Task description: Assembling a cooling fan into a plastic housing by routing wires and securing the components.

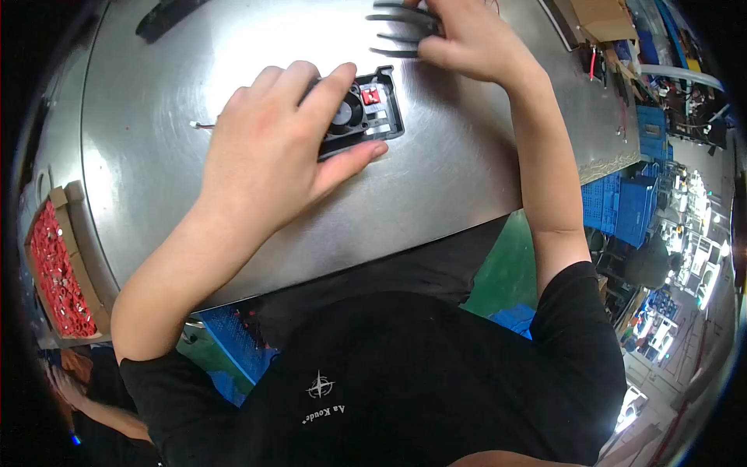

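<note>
My left hand point(272, 128) lies over a shallow black plastic housing point(397, 117), its thumb along the near edge and its fingers across the far side. Inside the housing sit a small black cooling fan point(350, 113) and a red part point(370, 96); my fingers cover the left portion. A thin cable with a white connector point(194, 124) sticks out left of that hand. Farther right, my right hand point(459, 35) is raised at the top edge, closed on a black slatted piece point(397, 35). Several dark bars of it show, smeared by motion, so its exact kind is unclear.
A metal worktable point(436, 179) carries the housing. A black elongated part point(175, 15) lies at the far left. At the left edge stands a cardboard box point(85, 288) full of small red parts. Blue crates point(626, 206) are beyond the table's right side. Another person's arm point(109, 416) shows lower left.
</note>
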Available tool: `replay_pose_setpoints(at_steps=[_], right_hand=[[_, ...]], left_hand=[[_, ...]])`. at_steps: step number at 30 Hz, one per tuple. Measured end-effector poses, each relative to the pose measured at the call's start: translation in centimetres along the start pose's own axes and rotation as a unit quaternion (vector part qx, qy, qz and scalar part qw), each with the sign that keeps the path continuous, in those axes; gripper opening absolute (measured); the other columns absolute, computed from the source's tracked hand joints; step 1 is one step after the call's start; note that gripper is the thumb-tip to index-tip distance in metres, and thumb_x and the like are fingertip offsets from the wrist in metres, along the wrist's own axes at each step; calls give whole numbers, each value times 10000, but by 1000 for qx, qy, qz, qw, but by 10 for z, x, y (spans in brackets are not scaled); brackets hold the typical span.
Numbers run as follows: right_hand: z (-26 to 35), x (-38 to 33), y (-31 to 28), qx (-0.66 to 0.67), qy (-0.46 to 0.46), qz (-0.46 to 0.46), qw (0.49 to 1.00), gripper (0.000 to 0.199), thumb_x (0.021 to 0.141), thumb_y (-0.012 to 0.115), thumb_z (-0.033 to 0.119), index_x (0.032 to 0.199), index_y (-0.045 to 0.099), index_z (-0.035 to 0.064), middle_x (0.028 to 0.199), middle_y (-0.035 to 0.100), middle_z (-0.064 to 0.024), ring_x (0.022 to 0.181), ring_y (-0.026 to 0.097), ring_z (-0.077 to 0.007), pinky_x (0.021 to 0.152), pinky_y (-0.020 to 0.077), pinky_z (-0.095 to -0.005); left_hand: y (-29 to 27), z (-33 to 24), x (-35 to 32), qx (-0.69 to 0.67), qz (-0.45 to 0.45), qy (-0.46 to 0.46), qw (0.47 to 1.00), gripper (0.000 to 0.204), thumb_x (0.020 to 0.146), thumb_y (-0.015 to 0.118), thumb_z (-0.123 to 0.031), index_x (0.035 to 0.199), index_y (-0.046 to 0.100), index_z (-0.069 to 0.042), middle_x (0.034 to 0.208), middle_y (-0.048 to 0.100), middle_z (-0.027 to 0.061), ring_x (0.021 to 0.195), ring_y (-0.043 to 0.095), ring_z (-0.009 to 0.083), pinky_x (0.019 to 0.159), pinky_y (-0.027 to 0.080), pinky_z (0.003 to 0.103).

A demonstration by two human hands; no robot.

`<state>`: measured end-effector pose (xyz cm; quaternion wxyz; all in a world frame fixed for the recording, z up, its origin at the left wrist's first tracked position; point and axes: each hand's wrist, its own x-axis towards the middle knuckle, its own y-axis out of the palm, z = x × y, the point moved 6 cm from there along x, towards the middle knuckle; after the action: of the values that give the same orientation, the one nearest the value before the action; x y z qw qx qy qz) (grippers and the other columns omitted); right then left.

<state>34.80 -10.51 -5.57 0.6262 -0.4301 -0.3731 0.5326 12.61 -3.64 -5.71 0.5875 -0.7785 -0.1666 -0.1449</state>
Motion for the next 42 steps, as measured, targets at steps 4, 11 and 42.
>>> replay_pose_setpoints(at_steps=[4,11,42], right_hand=[[-32,10,-1,469,99,-109,871,469,829,647,255,1214,603,-10,1001,638,-162,783,611,-219,689,504,-304],[53,5,-13,813,-25,-248,525,409,1040,512,423,1245,623,87,878,603,-63,616,540,-115,591,448,-262],[112,-13,16,690,-49,-177,700,396,990,636,439,1008,463,83,673,398,-24,541,351,-108,522,313,-271]], left_hand=[[5,7,-2,-2,71,-34,997,632,897,748,-469,1403,627,-111,1091,633,126,954,607,303,826,518,409],[10,3,-2,36,53,-11,998,758,837,770,-519,1439,576,-101,1077,614,121,906,585,305,807,501,408],[8,5,1,18,96,-30,995,595,863,738,-483,1253,597,-56,1016,546,166,934,584,371,792,506,462]])
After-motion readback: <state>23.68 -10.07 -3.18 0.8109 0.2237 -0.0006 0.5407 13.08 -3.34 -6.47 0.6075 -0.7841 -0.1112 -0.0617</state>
